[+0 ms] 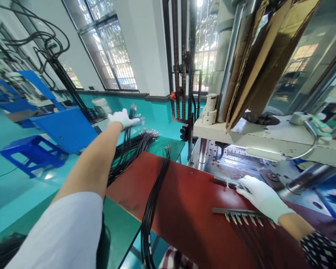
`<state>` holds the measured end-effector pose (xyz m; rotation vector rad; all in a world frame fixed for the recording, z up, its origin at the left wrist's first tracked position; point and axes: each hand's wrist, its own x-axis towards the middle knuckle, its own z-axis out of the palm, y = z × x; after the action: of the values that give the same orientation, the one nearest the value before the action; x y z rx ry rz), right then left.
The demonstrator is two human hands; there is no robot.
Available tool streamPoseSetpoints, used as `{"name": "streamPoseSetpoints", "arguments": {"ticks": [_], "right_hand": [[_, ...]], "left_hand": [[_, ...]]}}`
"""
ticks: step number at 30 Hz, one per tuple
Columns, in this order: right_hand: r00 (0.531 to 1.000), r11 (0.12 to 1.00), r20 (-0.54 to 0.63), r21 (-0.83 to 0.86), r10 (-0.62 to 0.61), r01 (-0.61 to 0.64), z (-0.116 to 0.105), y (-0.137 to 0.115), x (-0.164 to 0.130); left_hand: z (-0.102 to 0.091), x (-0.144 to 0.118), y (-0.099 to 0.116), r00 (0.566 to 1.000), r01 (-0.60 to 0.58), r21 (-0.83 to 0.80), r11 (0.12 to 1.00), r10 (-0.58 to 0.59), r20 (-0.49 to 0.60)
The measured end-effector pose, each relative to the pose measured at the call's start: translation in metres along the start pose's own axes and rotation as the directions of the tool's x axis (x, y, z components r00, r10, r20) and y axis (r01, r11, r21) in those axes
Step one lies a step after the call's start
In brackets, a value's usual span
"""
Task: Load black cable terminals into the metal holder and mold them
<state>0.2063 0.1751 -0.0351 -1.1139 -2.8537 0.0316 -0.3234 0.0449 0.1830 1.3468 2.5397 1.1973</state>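
My left hand point(123, 118), in a white glove, is stretched out over the far left of the table. It grips a bunch of black cables point(127, 140), whose metal ends are blurred above the fingers. Below it lies a larger pile of black cables point(148, 140). My right hand point(257, 194), also gloved, has its fingers closed on a dark metal bar point(222, 181) at the table edge by the press; the fingertips are partly hidden. Nearer to me lies a second slotted bar point(220, 210) with several cables set along it, their ends showing pale tips.
Another cable bundle point(154, 194) runs across the red board point(190, 209) and hangs over its front edge. At right stands a press point(240, 130) with steel columns and cardboard point(257, 63) leaning on it. A blue stool point(35, 151) is on the floor at left.
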Motion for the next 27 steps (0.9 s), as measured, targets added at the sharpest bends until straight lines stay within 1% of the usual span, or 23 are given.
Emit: {"name": "streamPoseSetpoints", "arguments": {"ticks": [1,2,3,4,5,6,7,9,10,11,12,13,14,15,17,19,21,23,25,27], "right_hand": [[1.0,1.0,0.0,0.011,-0.006,0.006,-0.001,0.0,0.0],[1.0,0.999,-0.003,0.031,-0.016,0.017,-0.001,0.0,0.001],[1.0,0.998,-0.007,0.058,-0.028,0.029,0.0,0.001,0.002],[0.999,0.995,-0.012,0.092,-0.039,0.04,0.001,0.002,0.004],[0.999,0.99,-0.017,0.131,-0.044,0.046,0.001,0.003,0.005],[0.999,0.984,-0.02,0.175,-0.043,0.046,0.002,0.004,0.005],[0.999,0.975,-0.021,0.22,-0.04,0.044,0.001,0.003,0.005],[0.999,0.95,-0.033,0.31,-0.02,0.03,-0.003,0.0,0.003],[0.999,0.935,-0.039,0.355,-0.008,0.021,-0.005,-0.003,0.002],[0.998,0.912,-0.056,0.409,0.017,0.008,-0.008,-0.005,0.001],[0.997,0.879,-0.068,0.477,0.029,0.007,-0.011,-0.007,0.001],[0.996,0.821,-0.075,0.571,0.048,0.004,-0.013,-0.008,0.001],[0.995,0.75,-0.071,0.662,0.066,-0.003,-0.014,-0.008,0.002],[0.994,0.702,-0.068,0.712,0.091,-0.015,-0.015,-0.008,0.004],[0.983,0.611,-0.07,0.79,0.169,-0.048,-0.014,-0.005,0.01],[0.957,0.51,-0.067,0.855,0.283,-0.091,-0.012,-0.001,0.018],[0.919,0.379,-0.038,0.917,0.393,-0.124,-0.012,0.003,0.022],[0.889,0.263,0.011,0.953,0.458,-0.148,-0.015,0.009,0.02],[0.872,0.189,0.052,0.968,0.486,-0.163,-0.023,0.015,0.011],[0.864,0.155,0.078,0.972,0.497,-0.177,-0.033,0.021,-0.004]], "left_hand": [[0.024,-0.012,0.001,1.0,-0.03,0.094,0.995,0.029,0.003],[0.051,-0.028,0.004,0.998,-0.054,0.14,0.989,0.051,0.026],[0.079,-0.047,0.008,0.993,-0.101,0.166,0.981,0.09,0.074],[0.107,-0.068,0.013,0.978,-0.173,0.174,0.97,0.147,0.151],[0.136,-0.09,0.02,0.947,-0.254,0.162,0.953,0.211,0.243],[0.163,-0.112,0.026,0.899,-0.339,0.125,0.932,0.282,0.335],[0.189,-0.132,0.034,0.846,-0.412,0.076,0.908,0.35,0.403],[0.232,-0.165,0.048,0.671,-0.589,-0.032,0.807,0.511,0.538],[0.249,-0.176,0.055,0.589,-0.649,-0.078,0.757,0.565,0.578],[0.264,-0.185,0.061,0.516,-0.695,-0.123,0.709,0.61,0.602],[0.277,-0.19,0.065,0.464,-0.723,-0.161,0.672,0.644,0.608],[0.288,-0.192,0.069,0.434,-0.735,-0.196,0.65,0.671,0.601],[0.298,-0.193,0.071,0.412,-0.741,-0.227,0.632,0.696,0.588],[0.305,-0.194,0.073,0.4,-0.743,-0.252,0.619,0.714,0.574],[0.315,-0.193,0.072,0.398,-0.741,-0.275,0.613,0.731,0.555],[0.318,-0.194,0.069,0.403,-0.741,-0.28,0.611,0.737,0.542],[0.318,-0.195,0.066,0.408,-0.739,-0.288,0.609,0.745,0.528],[0.316,-0.196,0.065,0.406,-0.735,-0.303,0.607,0.751,0.52],[0.315,-0.197,0.065,0.4,-0.736,-0.313,0.601,0.758,0.515],[0.315,-0.197,0.066,0.397,-0.741,-0.316,0.592,0.766,0.505]]}}
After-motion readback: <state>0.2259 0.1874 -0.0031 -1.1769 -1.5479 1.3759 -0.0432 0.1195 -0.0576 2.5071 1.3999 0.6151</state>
